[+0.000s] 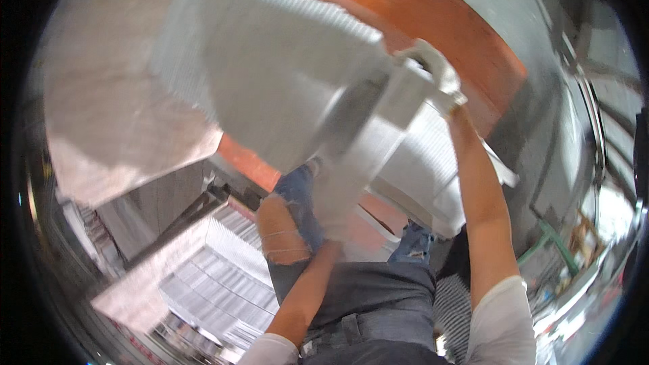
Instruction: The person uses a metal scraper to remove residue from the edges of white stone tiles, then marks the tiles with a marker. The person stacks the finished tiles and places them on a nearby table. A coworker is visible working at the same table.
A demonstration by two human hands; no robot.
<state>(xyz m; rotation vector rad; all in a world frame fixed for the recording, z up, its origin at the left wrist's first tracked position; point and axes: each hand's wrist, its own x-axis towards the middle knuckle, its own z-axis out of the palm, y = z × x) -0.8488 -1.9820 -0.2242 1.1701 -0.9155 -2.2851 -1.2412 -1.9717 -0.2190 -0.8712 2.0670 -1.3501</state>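
Note:
My right hand (436, 71), in a whitish work glove, is wrapped around the upper end of a pale grey-white flat piece (402, 98). My left hand (331, 206), also gloved, is at the lower end of that piece, above my knees; motion smears its fingers. Left of the piece is a large stack of thin grey-white sheets (270, 67) with ridged edges. Below my right hand sits another ridged whitish stack (422, 162). Blur hides what exactly the held piece is.
An orange surface (433, 17) lies beneath the stacks. Brown cardboard (115, 101) is at the left. An open carton (135, 301) with stacked grey sheets (216, 290) stands at lower left. A green frame (551, 250) is at the right, over grey floor (534, 135).

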